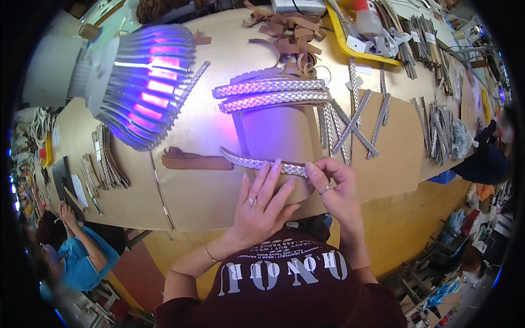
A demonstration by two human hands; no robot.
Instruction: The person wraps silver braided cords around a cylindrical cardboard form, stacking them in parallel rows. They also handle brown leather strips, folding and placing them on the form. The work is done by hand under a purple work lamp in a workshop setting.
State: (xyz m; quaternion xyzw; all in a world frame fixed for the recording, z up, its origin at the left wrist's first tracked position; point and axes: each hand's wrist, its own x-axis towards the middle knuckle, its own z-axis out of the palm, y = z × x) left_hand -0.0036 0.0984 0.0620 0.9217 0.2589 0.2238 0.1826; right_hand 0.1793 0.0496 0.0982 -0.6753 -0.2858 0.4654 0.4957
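A silvery braided strap [243, 160] with a brown edge lies crosswise in front of me, near the table's front edge, on a curved brown board [279, 131]. My left hand [260, 210] rests its outstretched fingers flat on the strap's middle. At the strap's right end, my right hand [340, 191] pinches it between thumb and forefinger. Just left of the strap is a small stack of brown leather strips [197, 160]. Farther back, several braided straps [273, 94] lie side by side across the top of the board.
A large ribbed, flared grey piece [145, 87] glows violet at the left. Brown leather scraps [292, 38] are heaped at the back, beside a yellow tray [342, 41]. More braided straps [355, 120] lie to the right. Another person's arm [82, 235] shows at the far left.
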